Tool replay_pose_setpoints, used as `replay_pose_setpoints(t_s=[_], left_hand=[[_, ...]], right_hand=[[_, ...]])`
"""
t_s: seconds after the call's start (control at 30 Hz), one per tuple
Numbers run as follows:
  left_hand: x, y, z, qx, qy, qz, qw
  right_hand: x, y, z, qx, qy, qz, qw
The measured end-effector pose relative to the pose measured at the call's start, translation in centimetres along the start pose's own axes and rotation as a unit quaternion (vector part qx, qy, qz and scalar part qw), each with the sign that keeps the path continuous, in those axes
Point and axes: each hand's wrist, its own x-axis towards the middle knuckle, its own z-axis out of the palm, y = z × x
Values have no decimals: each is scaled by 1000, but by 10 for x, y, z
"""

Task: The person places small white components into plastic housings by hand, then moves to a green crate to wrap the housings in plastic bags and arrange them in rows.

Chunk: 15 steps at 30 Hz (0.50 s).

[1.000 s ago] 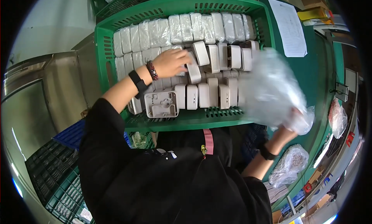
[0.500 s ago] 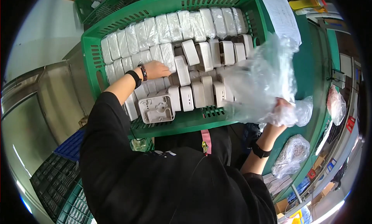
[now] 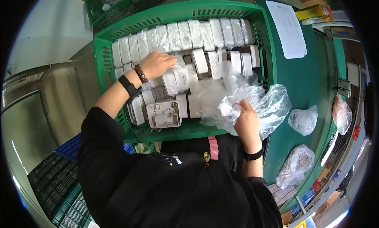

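Observation:
My left hand (image 3: 158, 65) is over the middle of a green crate (image 3: 177, 11), its fingers closed on the upper end of a white plastic housing (image 3: 170, 84); the thumb is hidden. Wrapped housings (image 3: 173, 36) stand in a row along the far side, bare ones (image 3: 199, 61) nearer the middle. An open housing (image 3: 164, 114) lies hollow side up by the near edge. My right hand (image 3: 248, 123) grips a crumpled bunch of clear plastic bags (image 3: 252, 91), which spreads over the crate's near right part and hides housings there.
Right of the crate, a green table (image 3: 290, 76) carries a printed sheet (image 3: 286, 28), a small clear bag (image 3: 303, 120) and a bag of small pieces (image 3: 296, 165). Another green crate (image 3: 122, 9) stands beyond. Dark stacked trays (image 3: 51, 184) are at the lower left.
My right hand has swung left with the plastic bags, from the table side to over the crate. My left hand has moved slightly up, and the wrapped housing beside it now sits nearer me.

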Motion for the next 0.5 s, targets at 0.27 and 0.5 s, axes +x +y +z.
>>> replay_pose_setpoints(t_s=[0.27,0.5], left_hand=[[15,6,-29,4,-15,46,999],[11,0,-37,64,-30,69,995]], right_hand=[[-11,-13,-1,84,97,-22,992],[-2,-23,-3,54,91,36,994]])
